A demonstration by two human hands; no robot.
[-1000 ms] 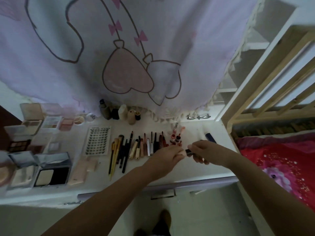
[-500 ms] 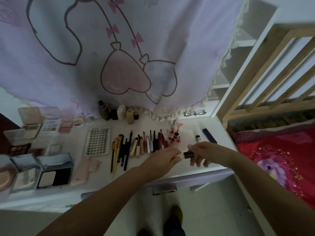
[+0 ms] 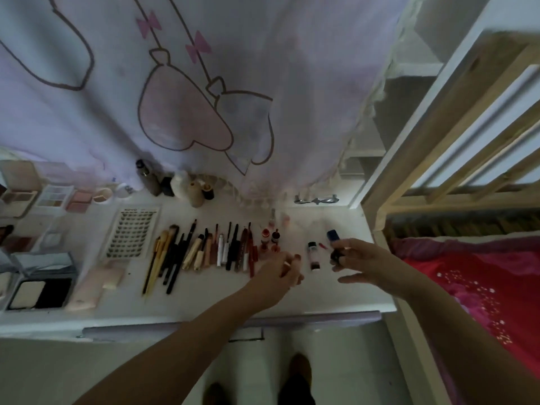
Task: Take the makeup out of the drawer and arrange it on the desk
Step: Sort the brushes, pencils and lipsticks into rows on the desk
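Over the right part of the white desk (image 3: 336, 299) my hands are apart. My left hand (image 3: 280, 273) pinches a small pale piece (image 3: 287, 263) at its fingertips. My right hand (image 3: 362, 263) grips a short dark tube (image 3: 336, 255) between thumb and fingers. A small clear bottle with a dark cap (image 3: 313, 254) lies on the desk between the hands. A blue tube (image 3: 333, 235) lies just beyond my right hand. The lilac drawer front (image 3: 204, 327) runs under the desk edge, and its inside is hidden.
A row of brushes and pencils (image 3: 204, 249), two small red bottles (image 3: 270, 238), a lash tray (image 3: 131, 235), compacts (image 3: 41, 290) and back-row bottles (image 3: 178, 185) cover the desk. A curtain hangs behind. At the right are a wooden bed frame (image 3: 438, 159) and a red blanket (image 3: 482, 287).
Both hands held one dark tube together before. Now they have pulled apart: the pale piece is in my left hand, the dark tube in my right. The camera moved closer.
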